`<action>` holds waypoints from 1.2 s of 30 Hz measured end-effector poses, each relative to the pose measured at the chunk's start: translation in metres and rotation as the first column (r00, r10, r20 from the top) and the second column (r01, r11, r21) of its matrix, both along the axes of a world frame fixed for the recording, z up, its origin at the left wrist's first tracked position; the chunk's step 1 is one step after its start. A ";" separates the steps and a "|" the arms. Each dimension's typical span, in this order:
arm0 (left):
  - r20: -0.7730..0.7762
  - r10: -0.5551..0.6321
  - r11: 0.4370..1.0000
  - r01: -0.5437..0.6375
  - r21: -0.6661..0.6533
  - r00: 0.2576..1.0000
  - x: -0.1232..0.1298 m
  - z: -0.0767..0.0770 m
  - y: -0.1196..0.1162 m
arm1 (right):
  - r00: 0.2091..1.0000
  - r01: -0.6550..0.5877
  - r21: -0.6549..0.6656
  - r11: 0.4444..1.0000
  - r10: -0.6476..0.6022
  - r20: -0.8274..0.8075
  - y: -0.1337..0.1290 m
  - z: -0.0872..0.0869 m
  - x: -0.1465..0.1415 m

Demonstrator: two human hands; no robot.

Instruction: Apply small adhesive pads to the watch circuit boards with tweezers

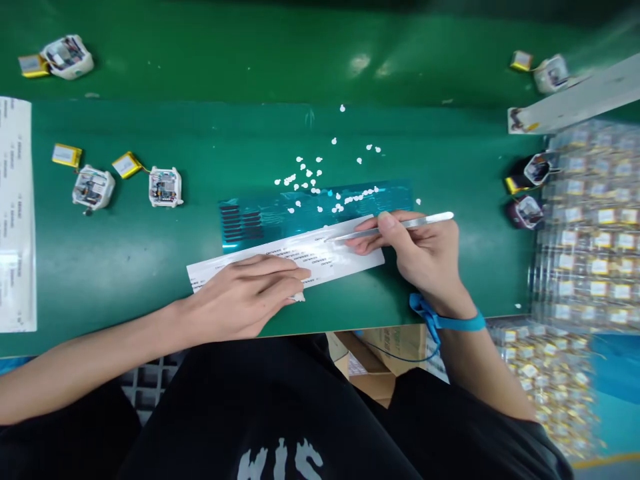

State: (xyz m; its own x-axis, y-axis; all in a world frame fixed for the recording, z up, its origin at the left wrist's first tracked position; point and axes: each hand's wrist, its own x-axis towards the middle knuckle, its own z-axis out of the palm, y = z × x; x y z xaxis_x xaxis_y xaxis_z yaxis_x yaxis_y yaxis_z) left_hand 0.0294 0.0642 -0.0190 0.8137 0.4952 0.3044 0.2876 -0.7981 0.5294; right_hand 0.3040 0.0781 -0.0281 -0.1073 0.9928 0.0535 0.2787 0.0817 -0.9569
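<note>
A long white sticker sheet (345, 257) with small dark print lies slantwise on the green table. Fingers of my left hand (250, 293) are closed over its lower edge, and a small white scrap (299, 297) shows at the fingertips. My right hand (423, 250) grips silver tweezers (415, 223), their tip touching or just above the sheet. Beyond the sheet is a clear blue film strip (280, 220) with dark bars at its left end. Small white round tabbed stickers (319, 160) are scattered on and around the film.
Opened white devices (165, 187) with yellow batteries (127, 165) sit at the left; more devices (551, 73) are at the right. Another printed sheet (17, 213) lies far left. Clear trays (590, 227) are stacked at right. A blue wrist strap (460, 322) trails a cord below the table edge.
</note>
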 end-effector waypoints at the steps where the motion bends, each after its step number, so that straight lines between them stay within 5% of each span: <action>1: -0.003 -0.003 1.000 0.003 -0.003 1.000 0.000 0.000 0.000 | 1.000 0.009 0.005 1.000 -0.009 -0.004 0.000 0.000 0.000; 23: -0.170 0.013 0.997 -0.026 -0.076 0.985 0.002 0.002 0.001 | 0.997 -0.058 -0.125 0.990 0.063 0.036 0.000 0.009 0.004; 29: -0.154 0.020 0.996 -0.033 -0.080 0.988 0.004 -0.001 0.000 | 0.992 -0.025 -0.152 0.988 0.006 -0.124 -0.002 0.005 0.012; 33: -0.042 0.021 0.999 -0.023 -0.042 0.999 0.003 0.000 0.001 | 0.985 0.025 -0.142 0.990 -0.049 -0.167 0.000 -0.001 0.012; 36: 0.180 0.097 0.983 -0.067 -0.168 0.979 -0.001 0.008 0.002 | 0.974 0.049 -0.064 0.997 -0.062 -0.216 0.002 0.004 0.002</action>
State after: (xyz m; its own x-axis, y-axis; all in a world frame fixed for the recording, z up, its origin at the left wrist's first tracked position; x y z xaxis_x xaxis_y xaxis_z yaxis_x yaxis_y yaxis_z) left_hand 0.0284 0.0661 -0.0106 0.7043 0.6128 0.3583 0.2324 -0.6760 0.6993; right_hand 0.3062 0.0802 -0.0237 -0.0442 0.9989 0.0122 0.0654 0.0151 -0.9977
